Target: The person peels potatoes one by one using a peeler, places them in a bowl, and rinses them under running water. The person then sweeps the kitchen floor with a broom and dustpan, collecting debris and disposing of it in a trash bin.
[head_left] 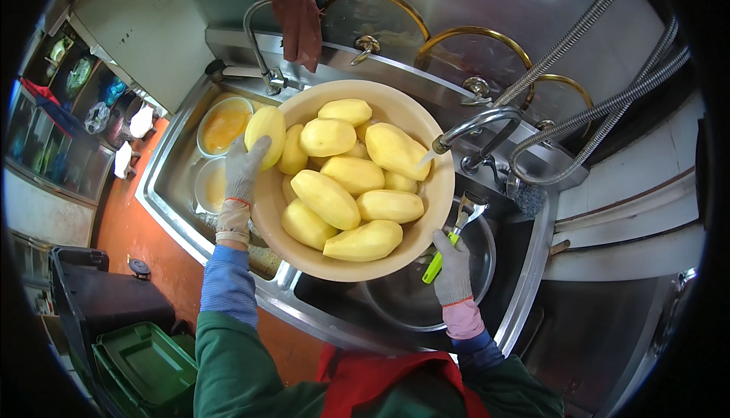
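Note:
My left hand (245, 166), in a grey knit glove, grips a peeled potato (266, 135) at the left rim of a large beige plastic basin (352, 272). Peeled potatoes (325, 198) fill the basin, which rests across the double sink. In my gloved right hand (453, 264) is a peeler with a green handle (436, 265) and a metal head; that hand is beside the basin's lower right rim. Water runs from a curved faucet (485, 115) into the basin's right side. Below my right hand, a round metal bowl (485, 269) lies in the right sink basin, partly hidden.
Two bowls with yellowish contents (225, 127) stand in the left sink. A second faucet (251, 24) has a reddish-brown cloth (299, 27) beside it. Steel wool (529, 198) hangs at the right back, near flexible metal hoses (604, 110). Bins (145, 361) stand on the floor at left.

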Motion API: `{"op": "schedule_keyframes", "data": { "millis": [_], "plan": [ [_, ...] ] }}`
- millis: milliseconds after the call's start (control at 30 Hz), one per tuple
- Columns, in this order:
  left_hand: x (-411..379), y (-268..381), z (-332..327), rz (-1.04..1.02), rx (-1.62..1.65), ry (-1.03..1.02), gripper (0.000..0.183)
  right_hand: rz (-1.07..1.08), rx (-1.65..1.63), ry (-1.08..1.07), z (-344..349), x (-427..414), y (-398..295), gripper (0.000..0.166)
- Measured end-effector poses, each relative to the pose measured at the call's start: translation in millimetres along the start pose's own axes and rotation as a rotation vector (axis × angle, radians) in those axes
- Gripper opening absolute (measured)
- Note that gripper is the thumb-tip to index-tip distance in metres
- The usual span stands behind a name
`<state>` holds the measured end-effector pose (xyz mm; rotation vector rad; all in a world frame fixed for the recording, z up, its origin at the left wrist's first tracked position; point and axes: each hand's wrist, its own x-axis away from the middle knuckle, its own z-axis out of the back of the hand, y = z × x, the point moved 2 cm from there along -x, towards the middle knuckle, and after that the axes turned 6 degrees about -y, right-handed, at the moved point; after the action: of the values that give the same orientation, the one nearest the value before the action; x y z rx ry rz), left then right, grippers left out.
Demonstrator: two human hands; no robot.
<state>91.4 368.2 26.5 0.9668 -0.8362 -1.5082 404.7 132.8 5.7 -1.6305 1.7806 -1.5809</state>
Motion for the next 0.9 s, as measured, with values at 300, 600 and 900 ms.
{"op": "schedule_keyframes", "data": {
  "millis": [300,600,900],
  "plan": [
    [-3.0,-5.9,0.9,0.053,-0.073,0.029,0.049,0.032,0.031,-0.005,-2.7,0.6,-1.1,0.022],
    [1.4,9.9,0.7,0.042,-0.093,0.01,0.049,0.025,0.024,-0.021,-1.8,0.5,-1.1,0.022],
    [0.5,8.7,0.5,0.029,-0.094,0.007,0.047,0.019,0.001,-0.02,-1.8,0.2,-0.5,0.022]
  ]
}}
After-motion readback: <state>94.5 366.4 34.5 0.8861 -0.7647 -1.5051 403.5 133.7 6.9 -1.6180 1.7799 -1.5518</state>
